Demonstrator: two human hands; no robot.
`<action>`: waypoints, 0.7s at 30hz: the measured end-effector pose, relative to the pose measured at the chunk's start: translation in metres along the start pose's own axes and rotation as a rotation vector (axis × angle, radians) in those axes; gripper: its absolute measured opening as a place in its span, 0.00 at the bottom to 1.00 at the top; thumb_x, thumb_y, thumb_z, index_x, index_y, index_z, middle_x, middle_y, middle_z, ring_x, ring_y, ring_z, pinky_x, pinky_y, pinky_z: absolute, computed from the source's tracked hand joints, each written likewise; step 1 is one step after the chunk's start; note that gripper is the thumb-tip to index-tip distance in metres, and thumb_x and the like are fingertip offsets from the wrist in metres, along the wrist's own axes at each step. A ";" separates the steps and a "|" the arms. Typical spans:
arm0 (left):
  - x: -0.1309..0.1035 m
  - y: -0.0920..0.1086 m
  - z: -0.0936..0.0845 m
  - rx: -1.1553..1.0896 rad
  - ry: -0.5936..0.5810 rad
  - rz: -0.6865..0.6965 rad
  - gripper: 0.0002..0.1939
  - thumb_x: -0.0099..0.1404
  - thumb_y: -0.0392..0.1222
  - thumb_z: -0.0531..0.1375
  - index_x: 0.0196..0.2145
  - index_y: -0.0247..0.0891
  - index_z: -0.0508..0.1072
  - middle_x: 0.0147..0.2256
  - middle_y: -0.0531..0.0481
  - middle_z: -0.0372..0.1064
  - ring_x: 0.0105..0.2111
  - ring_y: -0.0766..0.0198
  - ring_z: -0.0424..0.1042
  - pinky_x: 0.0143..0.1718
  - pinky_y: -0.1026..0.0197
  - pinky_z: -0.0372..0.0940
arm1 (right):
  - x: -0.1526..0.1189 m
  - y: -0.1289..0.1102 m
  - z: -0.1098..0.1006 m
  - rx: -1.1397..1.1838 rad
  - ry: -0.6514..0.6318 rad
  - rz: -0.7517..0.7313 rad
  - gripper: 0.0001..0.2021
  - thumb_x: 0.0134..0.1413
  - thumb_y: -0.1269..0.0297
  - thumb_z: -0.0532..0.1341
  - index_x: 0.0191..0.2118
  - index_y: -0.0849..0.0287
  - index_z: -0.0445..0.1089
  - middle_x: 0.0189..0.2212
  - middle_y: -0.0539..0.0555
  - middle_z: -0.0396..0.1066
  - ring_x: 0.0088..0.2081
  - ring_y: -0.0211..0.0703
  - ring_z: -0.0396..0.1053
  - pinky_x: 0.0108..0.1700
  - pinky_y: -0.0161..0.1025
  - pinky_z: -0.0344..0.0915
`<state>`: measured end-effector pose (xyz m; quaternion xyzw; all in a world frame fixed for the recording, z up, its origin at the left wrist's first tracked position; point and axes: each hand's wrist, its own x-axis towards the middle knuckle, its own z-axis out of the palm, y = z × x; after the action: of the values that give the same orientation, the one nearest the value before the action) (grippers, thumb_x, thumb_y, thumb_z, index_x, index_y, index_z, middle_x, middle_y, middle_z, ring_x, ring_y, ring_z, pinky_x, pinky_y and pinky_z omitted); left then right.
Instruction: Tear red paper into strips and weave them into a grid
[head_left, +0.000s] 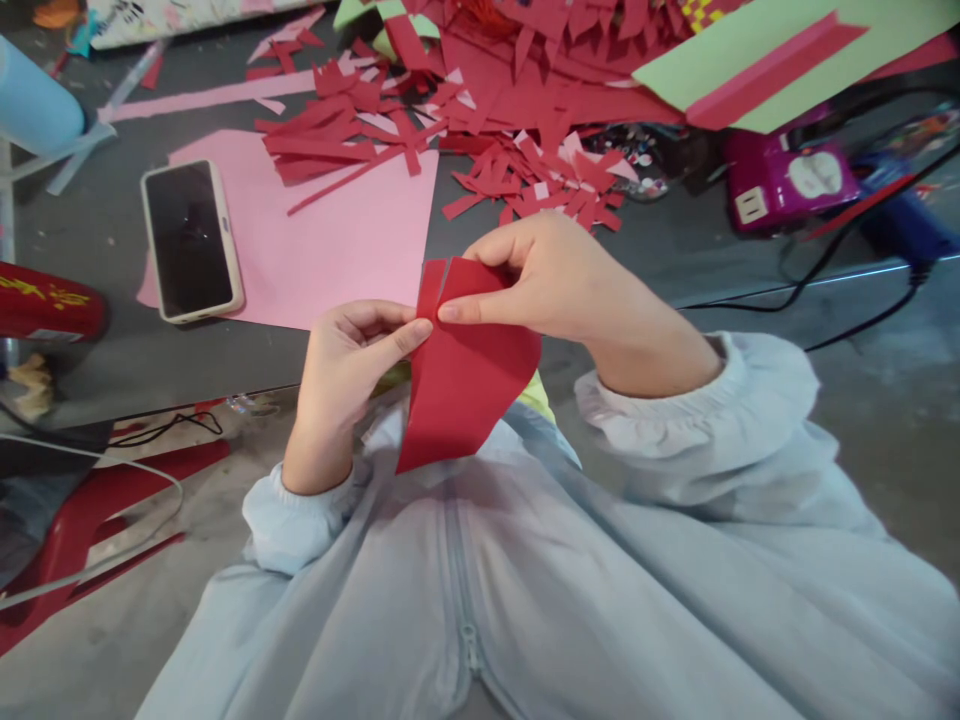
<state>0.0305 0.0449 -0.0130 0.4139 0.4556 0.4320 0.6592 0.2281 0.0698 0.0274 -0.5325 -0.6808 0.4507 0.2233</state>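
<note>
Pinching the red paper (480,390) at its 9 o'clock edge, the left hand (356,355) is nearly closed, thumb over the front; the right hand (559,285) clasps it from 2 o'clock, thumb flat on the face, other fingers mostly behind. The paper sits at the dial's centre, by the near edge of the table (225,362), a narrow slit (445,275) running from its 12 o'clock edge toward the thumbs. Good handling here probably means a light, level grip close to the slit's end, avoiding creases. Beyond, red scraps (356,95) spread from 11 to 1, and a phone (187,240) lies partly on a pink sheet (322,250) at 10.
</note>
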 end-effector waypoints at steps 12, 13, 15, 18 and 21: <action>0.001 -0.004 0.000 0.082 0.044 0.066 0.11 0.50 0.47 0.75 0.26 0.38 0.81 0.26 0.51 0.78 0.25 0.67 0.75 0.27 0.66 0.71 | 0.005 0.000 -0.001 0.013 -0.093 0.009 0.15 0.43 0.62 0.72 0.19 0.58 0.66 0.17 0.45 0.56 0.24 0.33 0.54 0.26 0.37 0.49; 0.001 -0.005 0.000 0.085 0.057 0.069 0.11 0.50 0.46 0.75 0.26 0.38 0.81 0.26 0.51 0.78 0.25 0.67 0.75 0.28 0.66 0.71 | 0.005 0.000 -0.001 0.006 -0.086 0.007 0.16 0.44 0.62 0.72 0.19 0.58 0.65 0.17 0.45 0.54 0.24 0.33 0.53 0.26 0.37 0.49; 0.001 -0.006 0.000 0.071 0.080 0.083 0.11 0.49 0.46 0.76 0.26 0.38 0.81 0.26 0.51 0.78 0.25 0.68 0.75 0.29 0.66 0.71 | 0.004 0.000 -0.001 0.007 -0.080 0.012 0.17 0.45 0.61 0.72 0.18 0.58 0.63 0.16 0.45 0.53 0.24 0.33 0.52 0.26 0.37 0.49; 0.000 -0.007 0.001 0.048 0.096 0.099 0.12 0.49 0.47 0.76 0.26 0.39 0.82 0.26 0.51 0.78 0.26 0.67 0.76 0.30 0.65 0.72 | 0.003 -0.001 0.000 0.034 -0.076 0.042 0.18 0.45 0.59 0.72 0.19 0.57 0.62 0.17 0.45 0.55 0.23 0.33 0.52 0.26 0.38 0.50; 0.000 -0.007 0.003 0.052 0.102 0.127 0.12 0.49 0.49 0.76 0.27 0.40 0.82 0.27 0.51 0.79 0.28 0.66 0.77 0.30 0.65 0.72 | 0.002 0.000 0.002 0.081 -0.062 0.065 0.19 0.44 0.56 0.73 0.19 0.57 0.63 0.17 0.45 0.57 0.23 0.34 0.53 0.26 0.38 0.51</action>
<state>0.0349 0.0425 -0.0187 0.4364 0.4726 0.4815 0.5953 0.2256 0.0712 0.0262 -0.5306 -0.6510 0.5011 0.2086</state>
